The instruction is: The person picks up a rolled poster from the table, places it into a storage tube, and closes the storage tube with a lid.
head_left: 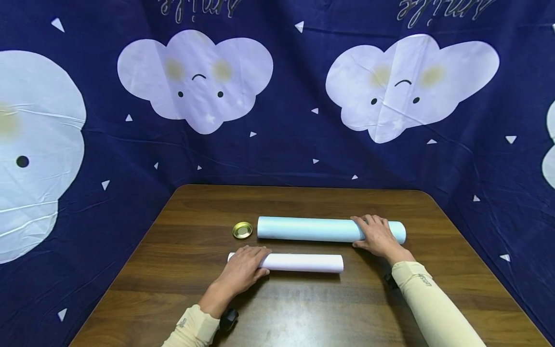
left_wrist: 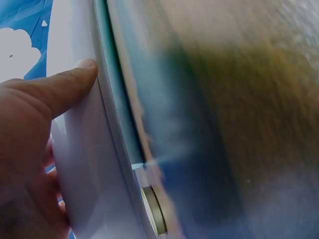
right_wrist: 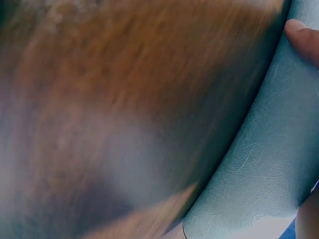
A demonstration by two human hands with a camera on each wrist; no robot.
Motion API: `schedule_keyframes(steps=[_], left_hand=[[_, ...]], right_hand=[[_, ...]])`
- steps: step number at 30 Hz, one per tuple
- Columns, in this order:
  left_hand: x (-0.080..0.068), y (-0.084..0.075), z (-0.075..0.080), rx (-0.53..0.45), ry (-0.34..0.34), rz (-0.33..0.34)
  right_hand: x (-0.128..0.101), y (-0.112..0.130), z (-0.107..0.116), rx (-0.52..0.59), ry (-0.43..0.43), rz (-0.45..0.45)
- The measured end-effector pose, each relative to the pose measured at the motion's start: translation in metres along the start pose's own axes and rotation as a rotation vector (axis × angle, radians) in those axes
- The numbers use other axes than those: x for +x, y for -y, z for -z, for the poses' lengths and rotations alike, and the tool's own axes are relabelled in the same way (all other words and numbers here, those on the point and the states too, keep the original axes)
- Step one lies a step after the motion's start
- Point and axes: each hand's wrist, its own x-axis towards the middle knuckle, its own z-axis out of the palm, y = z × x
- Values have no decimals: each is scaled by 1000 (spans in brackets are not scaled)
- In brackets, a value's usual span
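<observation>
A white roll [head_left: 303, 263] lies crosswise on the wooden table. Near its left end, my left hand [head_left: 244, 269] grips it from above, thumb on the near side and fingers over the far side. The left wrist view shows the thumb [left_wrist: 75, 89] laid along the roll's smooth surface. Behind it lies a longer, thicker light blue roll [head_left: 308, 229]. My right hand [head_left: 378, 237] holds this one near its right end, fingers bent over the top. In the right wrist view its thumb [right_wrist: 305, 40] touches the finely creased blue surface [right_wrist: 259, 164]; the other fingers are mostly hidden.
A small round gold lid [head_left: 242, 230] rests on the table [head_left: 299, 303], just left of the blue roll's left end. A dark blue curtain [head_left: 295, 149] with white clouds hangs behind the table's far edge and along both sides.
</observation>
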Motion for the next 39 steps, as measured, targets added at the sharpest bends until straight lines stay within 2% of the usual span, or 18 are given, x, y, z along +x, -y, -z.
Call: schedule_keyframes(steps=[10,24,39], left_hand=[[-2,0,7,30,-48,-2],[-1,2,13,40,-78,-22],[3,0,23,60,-74,-18]], right_hand=[[-3,0,-2,4,-14,1],[-5,-1,-7,19,-52,8],[-6,-3,2,19,-83,13]])
